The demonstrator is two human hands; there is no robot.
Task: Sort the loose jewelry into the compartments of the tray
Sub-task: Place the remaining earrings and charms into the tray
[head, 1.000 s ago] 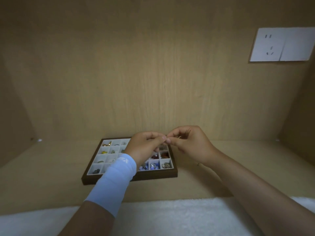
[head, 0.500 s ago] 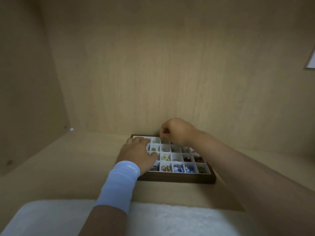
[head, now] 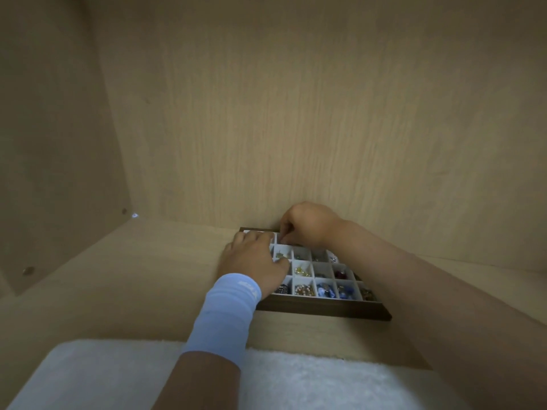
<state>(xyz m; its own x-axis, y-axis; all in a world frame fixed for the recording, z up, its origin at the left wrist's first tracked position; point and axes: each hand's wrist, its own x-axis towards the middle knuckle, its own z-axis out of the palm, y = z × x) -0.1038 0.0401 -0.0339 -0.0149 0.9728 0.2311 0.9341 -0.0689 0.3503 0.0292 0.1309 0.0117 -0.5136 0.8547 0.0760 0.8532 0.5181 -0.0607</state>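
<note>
The largely filled tray [head: 322,309] is being steadied by the flat left hand [head: 251,258], a far compartment [head: 278,237] being reached by the curled right hand [head: 310,224], load indiscernible.

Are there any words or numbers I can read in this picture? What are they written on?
A small white mark on the blue sleeve: maybe letters or a logo, too blurred to read.
The tray and the wooden wall: no writing shows.
</note>
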